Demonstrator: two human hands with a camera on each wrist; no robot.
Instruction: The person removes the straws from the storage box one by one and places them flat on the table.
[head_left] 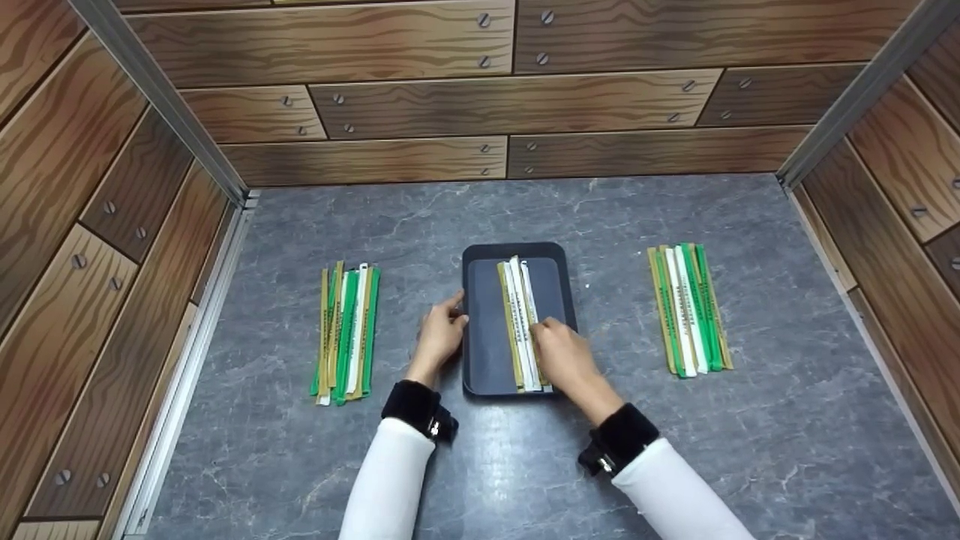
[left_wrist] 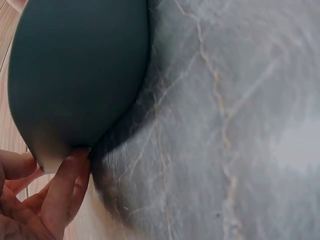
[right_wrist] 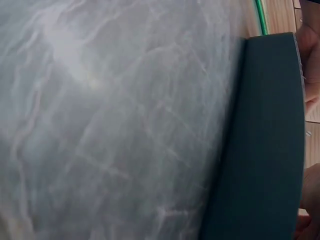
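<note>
A dark shallow tray [head_left: 482, 330] lies on the floor in front of me, holding a narrow row of long, slim wrapped sticks [head_left: 519, 300] in tan and white. My left hand [head_left: 441, 334] pinches the tray's left edge; the left wrist view shows thumb and fingers [left_wrist: 65, 187] at either side of the wall. Over the row's right side, my right hand [head_left: 564, 356] has curled fingers around a wrapped stick. Its fingertips are mostly hidden in the head view. The tray wall [right_wrist: 265, 135] covers the row in the right wrist view, where the right hand shows only partly.
One bundle of green, white and tan wrapped sticks [head_left: 347, 330] lies to the left of the tray. A similar bundle [head_left: 686, 307] lies to the right. Wood-patterned panels [head_left: 420, 105] enclose the grey marbled surface [head_left: 480, 465] at the back and both sides.
</note>
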